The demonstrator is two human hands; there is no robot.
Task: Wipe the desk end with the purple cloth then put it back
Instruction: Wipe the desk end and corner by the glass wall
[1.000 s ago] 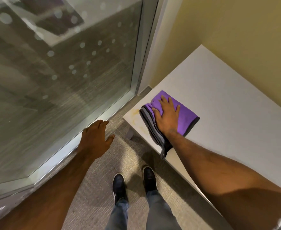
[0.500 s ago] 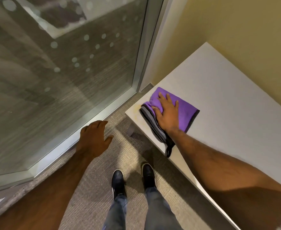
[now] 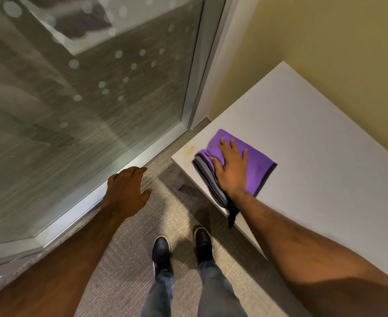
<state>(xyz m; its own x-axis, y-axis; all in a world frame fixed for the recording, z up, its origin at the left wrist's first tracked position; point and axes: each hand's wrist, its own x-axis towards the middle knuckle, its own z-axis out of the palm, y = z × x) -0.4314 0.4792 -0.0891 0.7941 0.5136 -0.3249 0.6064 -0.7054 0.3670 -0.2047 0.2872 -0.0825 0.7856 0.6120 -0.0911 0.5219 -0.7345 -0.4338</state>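
Observation:
The folded purple cloth [image 3: 258, 164], with grey layers along its left edge, lies on the near left end of the white desk [image 3: 314, 138]. My right hand [image 3: 230, 167] presses flat on the cloth, fingers spread, thumb curled over its bunched left fold. One dark corner of the cloth hangs over the desk's front edge. A yellowish stain [image 3: 189, 151] shows on the desk just left of the cloth. My left hand [image 3: 126, 193] hovers over the carpet, fingers loosely apart, holding nothing.
A glass wall with a metal frame [image 3: 128, 161] runs along the left. A yellow wall [image 3: 325, 42] backs the desk. My two dark shoes [image 3: 181, 250] stand on grey carpet just in front of the desk's corner.
My right hand has slid the cloth slightly right, away from the desk's end, uncovering the yellowish stain. My left hand has barely moved.

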